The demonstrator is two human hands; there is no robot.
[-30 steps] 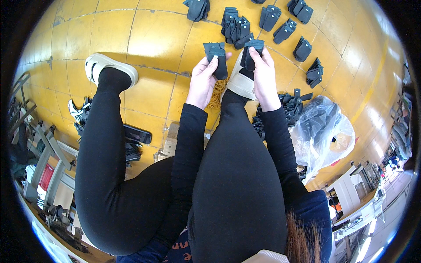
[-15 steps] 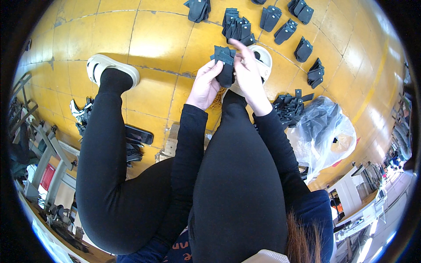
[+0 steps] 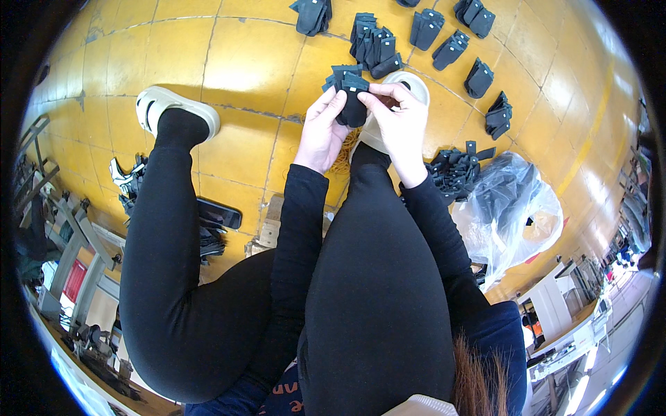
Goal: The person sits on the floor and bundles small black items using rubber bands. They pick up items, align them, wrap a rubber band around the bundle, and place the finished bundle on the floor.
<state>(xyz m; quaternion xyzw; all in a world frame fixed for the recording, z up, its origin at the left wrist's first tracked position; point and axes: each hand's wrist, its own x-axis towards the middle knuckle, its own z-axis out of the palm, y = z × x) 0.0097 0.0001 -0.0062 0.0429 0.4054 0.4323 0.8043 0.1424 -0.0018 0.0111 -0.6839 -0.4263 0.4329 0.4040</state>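
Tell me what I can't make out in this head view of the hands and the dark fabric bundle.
- Bundle of dark fabric pieces: lower part covered by left hand and right hand; piece count unclear.
- Pale sandal under the hands: mostly hidden.
- Clear plastic bag: contents too blurred.
- Topmost dark stacks: cut by the rim.

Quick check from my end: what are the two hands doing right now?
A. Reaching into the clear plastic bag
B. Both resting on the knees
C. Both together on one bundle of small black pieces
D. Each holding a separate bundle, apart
C: the left hand and right hand meet on a single bundle of black pieces, held above the yellow floor.
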